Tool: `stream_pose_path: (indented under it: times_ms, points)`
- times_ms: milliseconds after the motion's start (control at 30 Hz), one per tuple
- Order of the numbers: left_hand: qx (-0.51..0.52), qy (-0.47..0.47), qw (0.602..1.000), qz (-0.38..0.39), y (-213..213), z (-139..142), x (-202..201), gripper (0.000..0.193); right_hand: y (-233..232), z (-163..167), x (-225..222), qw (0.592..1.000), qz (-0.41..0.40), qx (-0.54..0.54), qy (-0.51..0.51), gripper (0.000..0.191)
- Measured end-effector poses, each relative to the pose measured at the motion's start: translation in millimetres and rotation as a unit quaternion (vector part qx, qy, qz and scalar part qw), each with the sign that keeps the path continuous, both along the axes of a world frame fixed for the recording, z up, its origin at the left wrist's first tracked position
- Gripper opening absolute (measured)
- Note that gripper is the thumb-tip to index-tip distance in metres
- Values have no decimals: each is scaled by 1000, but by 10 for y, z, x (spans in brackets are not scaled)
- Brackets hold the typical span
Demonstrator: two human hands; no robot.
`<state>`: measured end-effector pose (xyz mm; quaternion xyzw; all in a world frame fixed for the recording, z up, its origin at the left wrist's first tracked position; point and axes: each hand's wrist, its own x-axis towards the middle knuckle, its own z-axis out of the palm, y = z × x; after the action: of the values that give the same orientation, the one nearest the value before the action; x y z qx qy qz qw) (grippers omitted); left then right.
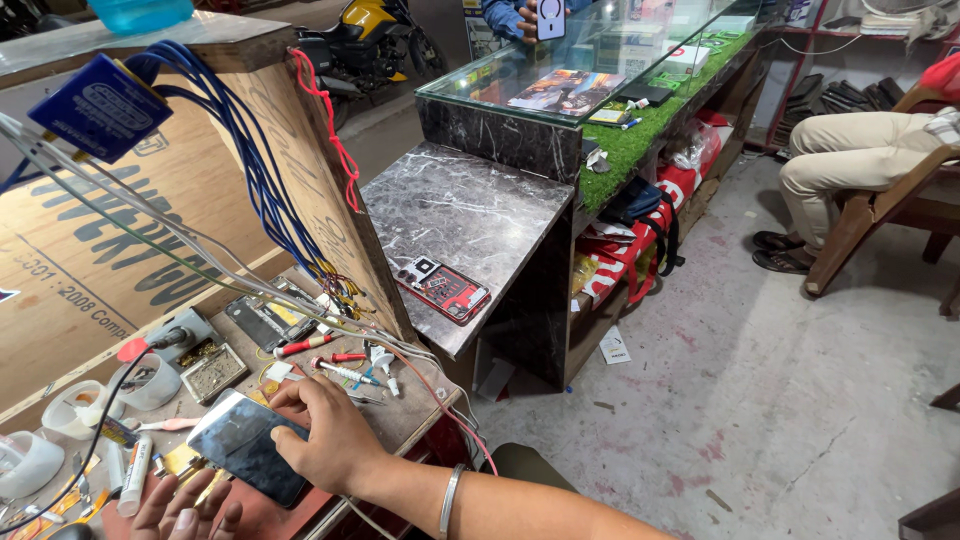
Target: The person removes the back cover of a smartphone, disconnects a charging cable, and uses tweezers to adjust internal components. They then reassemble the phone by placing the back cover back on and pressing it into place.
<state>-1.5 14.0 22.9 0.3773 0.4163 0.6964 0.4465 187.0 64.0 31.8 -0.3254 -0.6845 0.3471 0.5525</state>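
At the lower left, the left hand is cut off by the frame edge, so its grip cannot be told; the right hand lies flat, fingers open, on a dark phone on the cluttered bench. Blue wires hang above, and an opened red phone lies apart on the marble counter mid-frame

The cluttered wooden worktop carries a dark phone, a red-handled screwdriver, small white cups, a white tube and a shallow metal tray. Beside it, a lower marble worktop bears an opened phone with a red inside.
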Motion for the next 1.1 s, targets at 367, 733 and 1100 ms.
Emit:
stream_pose_path:
  times_ms: [367, 733, 1100]
  points:
    - [-11, -44, 998, -37, 37, -50, -65, 51, 18, -58, -10, 998, 23, -47, 32, 30]
    - [11, -41, 999, -24, 78, -114, -82, 46, 88, -129, -28, 999, 16, -31, 25, 27]
    - [22, -26, 999, -23, 26, -208, -104, 45, 56, -168, -34, 998, 15, -22, 53, 29]
